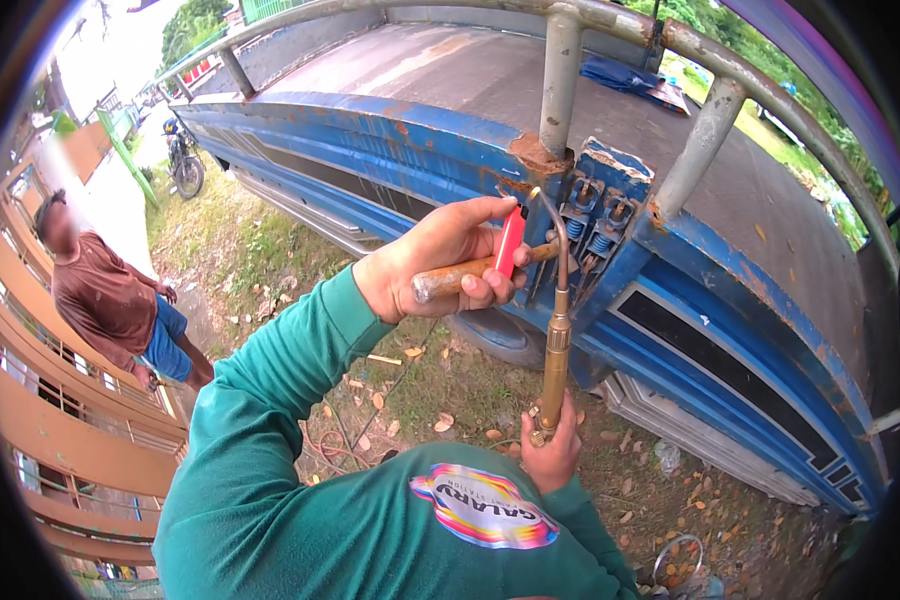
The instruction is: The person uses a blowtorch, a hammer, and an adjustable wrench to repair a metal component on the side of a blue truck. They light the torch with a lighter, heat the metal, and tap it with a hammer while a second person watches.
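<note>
My left hand (445, 255) is closed around a red lighter (510, 243) and a wooden handle (452, 277), which looks like a hammer's; its far end is partly hidden behind the torch. Upright beside the lighter stands a brass gas torch (557, 350) with a bent copper-coloured neck. My right hand (553, 447) grips its lower end near the valves. The torch tip is close to the lighter's top; whether the pale spot there is a flame I cannot tell. Just behind are the spring latches (595, 225) on the corner of a blue truck bed (370, 150), with rust around them.
A grey metal rail (562, 80) runs above the truck bed's side. Hoses (335, 445) lie on the leaf-strewn ground. At left, a person in a brown shirt (110, 290) stands by a slatted brown fence (70, 450). A motorcycle (183, 160) is parked farther back.
</note>
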`<action>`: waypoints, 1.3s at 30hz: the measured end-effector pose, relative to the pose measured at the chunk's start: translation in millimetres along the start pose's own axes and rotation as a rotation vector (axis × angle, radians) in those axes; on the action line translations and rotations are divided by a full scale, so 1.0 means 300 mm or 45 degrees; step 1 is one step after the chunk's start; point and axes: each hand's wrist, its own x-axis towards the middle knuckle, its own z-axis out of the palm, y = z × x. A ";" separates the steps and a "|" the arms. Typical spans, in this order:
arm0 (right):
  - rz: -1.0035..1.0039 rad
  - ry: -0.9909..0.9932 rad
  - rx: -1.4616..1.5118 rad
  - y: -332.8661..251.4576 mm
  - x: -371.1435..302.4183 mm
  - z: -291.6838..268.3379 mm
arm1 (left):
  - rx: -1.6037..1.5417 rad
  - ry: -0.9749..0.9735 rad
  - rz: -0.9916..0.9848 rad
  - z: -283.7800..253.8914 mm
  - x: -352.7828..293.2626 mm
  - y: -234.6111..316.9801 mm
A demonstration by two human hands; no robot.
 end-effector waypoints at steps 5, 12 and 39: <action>0.098 0.007 -0.021 0.014 0.005 0.053 | -0.115 -0.108 -0.124 -0.017 0.044 0.046; 0.091 0.079 -0.160 -0.053 0.049 0.047 | -0.167 -0.284 -0.286 -0.121 0.070 0.137; 0.277 0.130 -0.261 -0.168 0.062 0.137 | 0.057 -0.498 -0.583 -0.219 0.146 0.332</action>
